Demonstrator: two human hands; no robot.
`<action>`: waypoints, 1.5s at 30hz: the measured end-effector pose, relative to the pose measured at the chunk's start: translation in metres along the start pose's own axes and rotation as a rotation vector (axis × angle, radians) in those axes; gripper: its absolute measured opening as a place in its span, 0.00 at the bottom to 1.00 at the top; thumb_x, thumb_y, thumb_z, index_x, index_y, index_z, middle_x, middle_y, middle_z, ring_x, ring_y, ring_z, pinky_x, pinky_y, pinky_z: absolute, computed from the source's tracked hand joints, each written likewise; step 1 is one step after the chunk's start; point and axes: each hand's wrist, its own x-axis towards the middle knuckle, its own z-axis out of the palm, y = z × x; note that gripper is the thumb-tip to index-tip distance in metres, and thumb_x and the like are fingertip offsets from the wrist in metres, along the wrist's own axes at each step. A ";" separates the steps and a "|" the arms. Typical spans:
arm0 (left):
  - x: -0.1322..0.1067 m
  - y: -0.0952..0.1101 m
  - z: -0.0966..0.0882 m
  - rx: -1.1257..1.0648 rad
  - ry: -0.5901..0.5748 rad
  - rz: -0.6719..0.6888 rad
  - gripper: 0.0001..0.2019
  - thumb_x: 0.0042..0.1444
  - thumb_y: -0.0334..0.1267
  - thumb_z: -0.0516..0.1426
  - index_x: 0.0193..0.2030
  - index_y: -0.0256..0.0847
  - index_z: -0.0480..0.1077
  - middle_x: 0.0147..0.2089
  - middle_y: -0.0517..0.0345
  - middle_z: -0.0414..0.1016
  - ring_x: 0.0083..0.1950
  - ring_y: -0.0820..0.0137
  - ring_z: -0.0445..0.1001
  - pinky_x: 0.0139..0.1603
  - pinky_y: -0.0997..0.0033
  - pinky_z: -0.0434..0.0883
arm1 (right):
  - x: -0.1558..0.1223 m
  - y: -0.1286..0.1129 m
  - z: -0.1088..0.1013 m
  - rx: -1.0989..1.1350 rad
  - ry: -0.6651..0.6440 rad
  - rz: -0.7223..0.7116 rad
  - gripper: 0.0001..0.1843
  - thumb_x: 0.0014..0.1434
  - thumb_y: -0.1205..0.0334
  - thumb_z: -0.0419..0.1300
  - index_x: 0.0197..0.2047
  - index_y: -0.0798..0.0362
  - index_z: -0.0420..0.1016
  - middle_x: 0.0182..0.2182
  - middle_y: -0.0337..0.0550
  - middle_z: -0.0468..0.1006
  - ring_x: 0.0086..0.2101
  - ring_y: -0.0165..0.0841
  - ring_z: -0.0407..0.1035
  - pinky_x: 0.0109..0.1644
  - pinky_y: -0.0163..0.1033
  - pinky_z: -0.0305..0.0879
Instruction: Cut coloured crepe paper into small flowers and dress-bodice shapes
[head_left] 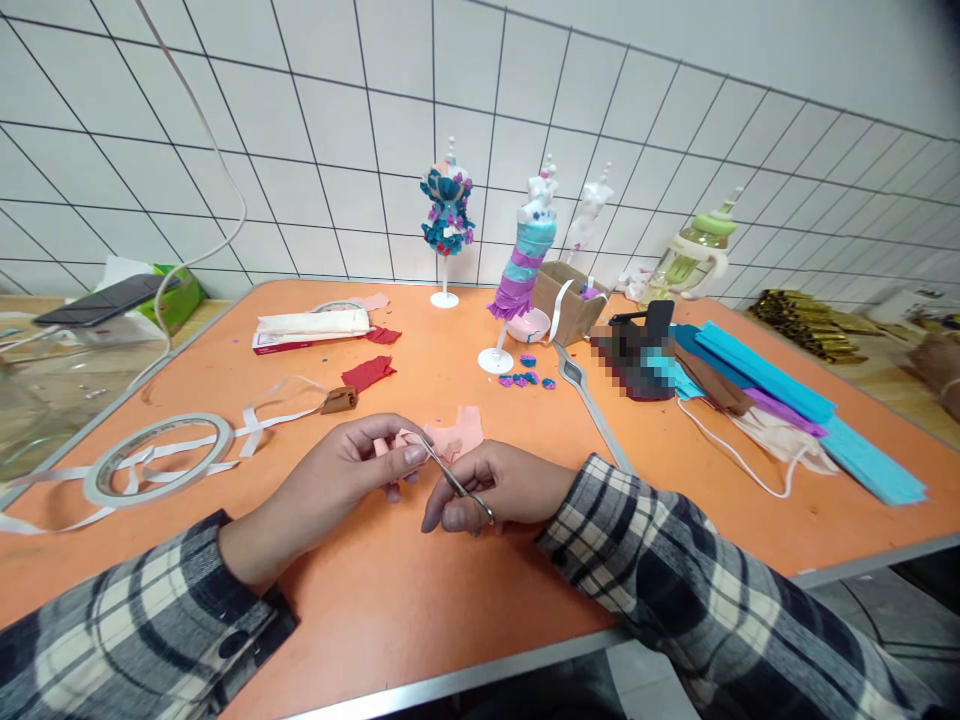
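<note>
My left hand [349,462] pinches a small piece of pink crepe paper [381,449] between thumb and fingers. In my right hand [506,482] is a pair of small metal scissors [452,478], gripped around the handles. Their tips reach the paper at my left fingertips; whether the blades are apart cannot be made out. Just behind both hands, a larger pink crepe paper piece [466,428] lies on the orange table [375,620]. Farther back, a miniature dress form [534,250] wrapped in blue and purple paper leans on its white stand, with several blue-purple paper bits [529,379] near its base.
To the left are a tape roll [94,478] with loose white strips, a brown clip [339,400] and red paper [369,372]. A decorated dress form [447,215] stands at the back beside a cardboard box [559,310] and bottle [694,255]. Folded crepe paper [765,370] lies right.
</note>
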 end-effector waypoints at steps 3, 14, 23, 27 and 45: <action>-0.001 0.002 0.001 -0.029 0.015 -0.002 0.12 0.54 0.47 0.66 0.37 0.41 0.76 0.30 0.61 0.72 0.26 0.76 0.65 0.23 0.80 0.66 | 0.000 0.000 0.000 0.026 -0.027 -0.013 0.32 0.49 0.36 0.68 0.42 0.59 0.80 0.24 0.34 0.68 0.24 0.22 0.61 0.26 0.29 0.57; -0.001 0.002 0.003 -0.284 0.029 -0.087 0.17 0.53 0.52 0.65 0.35 0.38 0.81 0.23 0.59 0.72 0.20 0.77 0.63 0.19 0.80 0.62 | 0.002 0.010 0.001 0.107 -0.075 -0.044 0.27 0.51 0.44 0.69 0.44 0.59 0.80 0.29 0.38 0.74 0.25 0.22 0.62 0.25 0.29 0.55; -0.004 0.004 0.005 -0.255 -0.087 -0.031 0.21 0.51 0.50 0.67 0.48 0.42 0.78 0.39 0.53 0.79 0.29 0.71 0.69 0.31 0.72 0.69 | 0.003 0.006 0.000 0.065 -0.062 -0.037 0.31 0.50 0.40 0.69 0.45 0.59 0.80 0.31 0.39 0.74 0.27 0.24 0.65 0.28 0.30 0.60; -0.002 0.002 0.005 -0.162 -0.067 -0.003 0.11 0.51 0.45 0.68 0.32 0.40 0.77 0.29 0.61 0.73 0.26 0.76 0.63 0.28 0.77 0.64 | 0.003 0.009 0.000 0.049 -0.028 -0.037 0.35 0.47 0.36 0.68 0.45 0.60 0.80 0.27 0.38 0.72 0.26 0.24 0.65 0.27 0.29 0.59; 0.000 0.001 0.002 -0.081 -0.103 -0.020 0.15 0.50 0.49 0.67 0.28 0.40 0.75 0.23 0.64 0.68 0.24 0.75 0.62 0.25 0.77 0.62 | 0.003 0.012 -0.001 0.036 -0.106 -0.034 0.31 0.52 0.38 0.66 0.46 0.58 0.80 0.27 0.36 0.69 0.25 0.22 0.60 0.25 0.26 0.62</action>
